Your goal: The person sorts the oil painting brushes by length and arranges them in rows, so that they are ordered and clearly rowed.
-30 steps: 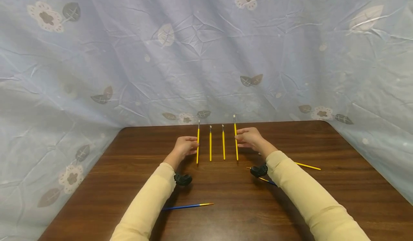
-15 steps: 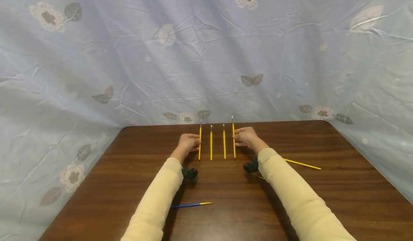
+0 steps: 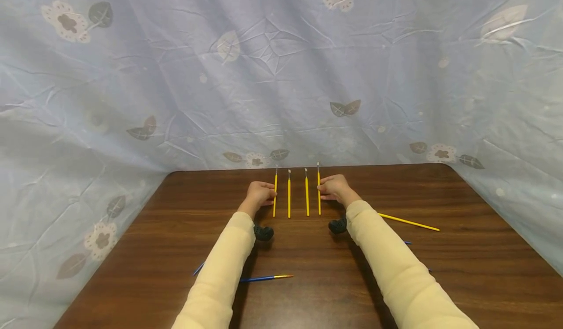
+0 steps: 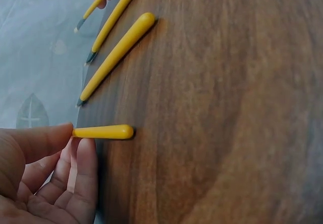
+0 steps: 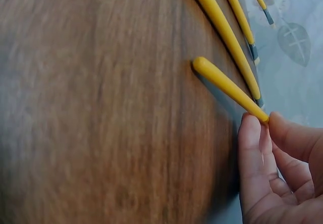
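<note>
Your left hand (image 3: 260,192) pinches the left outer yellow paintbrush (image 3: 274,204) in its grip; your right hand (image 3: 334,188) pinches the right outer yellow paintbrush (image 3: 319,204). Both flank two middle paintbrushes (image 3: 289,199) on the surface (image 3: 303,251). You seem to be lining them up; next probably calls for settling both parallel, then releasing.

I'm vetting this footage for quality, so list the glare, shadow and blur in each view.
Head view: pale glare on the table near the bottom edge, dark shadows along the inner sides of the sleeves; left wrist view: wood grain smeared toward the right, left hand crisper; right wrist view: grain blurred toward the left, soft shadow beside the pinched brush.
</note>
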`<act>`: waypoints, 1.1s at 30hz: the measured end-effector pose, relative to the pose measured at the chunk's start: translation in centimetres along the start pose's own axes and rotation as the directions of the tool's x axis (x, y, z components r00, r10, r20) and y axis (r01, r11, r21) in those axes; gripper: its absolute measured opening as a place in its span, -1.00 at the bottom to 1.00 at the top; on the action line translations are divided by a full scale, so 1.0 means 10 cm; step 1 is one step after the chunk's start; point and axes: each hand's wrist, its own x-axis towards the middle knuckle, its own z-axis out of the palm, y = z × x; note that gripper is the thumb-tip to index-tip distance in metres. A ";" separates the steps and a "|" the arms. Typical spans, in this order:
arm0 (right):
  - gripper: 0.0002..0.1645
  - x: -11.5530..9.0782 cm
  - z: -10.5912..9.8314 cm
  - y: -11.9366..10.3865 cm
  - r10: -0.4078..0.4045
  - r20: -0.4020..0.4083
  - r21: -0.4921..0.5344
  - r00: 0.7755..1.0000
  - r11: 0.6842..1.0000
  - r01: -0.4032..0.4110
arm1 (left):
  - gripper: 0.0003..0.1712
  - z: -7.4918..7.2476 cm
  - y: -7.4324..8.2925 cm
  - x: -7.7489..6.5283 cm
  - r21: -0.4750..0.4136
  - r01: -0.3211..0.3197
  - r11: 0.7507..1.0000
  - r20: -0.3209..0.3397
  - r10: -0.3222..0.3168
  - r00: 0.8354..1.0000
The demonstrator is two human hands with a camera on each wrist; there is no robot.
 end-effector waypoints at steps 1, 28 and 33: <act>-0.58 0.00 0.00 0.00 0.002 -0.007 0.002 1.000 1.000 -0.002 | -0.72 0.00 0.00 0.00 0.006 0.001 1.000 -0.001 -0.001 1.000; -0.68 0.11 0.15 0.09 -0.029 -0.211 -0.168 0.977 0.986 -0.007 | -0.70 0.05 -0.06 0.04 0.042 0.013 0.999 -0.111 -0.008 0.994; -0.68 0.09 0.16 0.10 -0.040 -0.211 -0.183 0.977 0.983 0.001 | -0.71 0.06 -0.07 0.02 0.068 -0.002 0.998 -0.128 0.010 0.992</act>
